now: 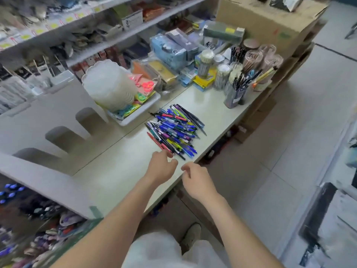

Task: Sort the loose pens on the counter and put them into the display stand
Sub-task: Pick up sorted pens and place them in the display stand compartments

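Observation:
A heap of loose pens (174, 129), mostly blue with some red, green and black, lies on the pale counter (119, 171) near its right edge. The white display stand (48, 132) runs along the left, with three arched slots in its sloped face. My left hand (163, 167) hovers just short of the near end of the heap, fingers loosely curled, holding nothing. My right hand (197, 178) is beside it over the counter's front edge, fingers also loosely curled and empty.
A white tray (139, 115) with a stack of clear plates and bright packets stands behind the pens. Several tubs of pens and pencils (239, 82) crowd the far right corner beside cardboard boxes (270, 22). Shelves of stock rise behind. Tiled floor lies to the right.

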Demonstrator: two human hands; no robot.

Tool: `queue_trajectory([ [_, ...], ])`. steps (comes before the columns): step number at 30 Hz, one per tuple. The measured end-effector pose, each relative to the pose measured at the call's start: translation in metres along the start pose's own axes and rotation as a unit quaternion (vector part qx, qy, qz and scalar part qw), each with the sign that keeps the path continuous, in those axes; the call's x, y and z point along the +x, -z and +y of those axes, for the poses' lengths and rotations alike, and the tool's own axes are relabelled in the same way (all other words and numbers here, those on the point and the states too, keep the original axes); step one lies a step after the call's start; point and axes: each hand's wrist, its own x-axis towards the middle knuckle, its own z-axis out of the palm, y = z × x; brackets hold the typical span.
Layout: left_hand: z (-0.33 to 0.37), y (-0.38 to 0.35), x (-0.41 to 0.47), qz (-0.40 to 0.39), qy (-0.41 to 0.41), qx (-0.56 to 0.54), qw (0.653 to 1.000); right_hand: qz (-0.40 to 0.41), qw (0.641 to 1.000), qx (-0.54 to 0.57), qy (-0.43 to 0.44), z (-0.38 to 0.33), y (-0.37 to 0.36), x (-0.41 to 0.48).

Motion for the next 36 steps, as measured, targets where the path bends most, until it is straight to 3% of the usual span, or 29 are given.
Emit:
queue_trajectory([
  [8,-0.013,0.005,0.047,0.024,0.084,0.023,0.996,-0.086,0.980,-0.165,0.071,-0.025,0.035,0.091],
  [14,-0.022,0.012,0.105,0.120,0.140,-0.026,0.982,-0.067,0.952,-0.285,0.088,-0.036,0.036,0.147],
  [19,-0.031,0.007,0.161,0.165,0.210,-0.073,0.961,-0.074,0.940,-0.313,0.114,-0.040,0.025,0.169],
  [25,-0.031,0.003,0.172,0.138,0.292,-0.089,0.942,-0.098,0.940,-0.309,0.111,-0.040,0.021,0.184],
  [36,-0.035,0.005,0.156,0.148,0.326,-0.181,0.916,-0.200,0.903,-0.358,0.126,-0.056,0.013,0.191],
])
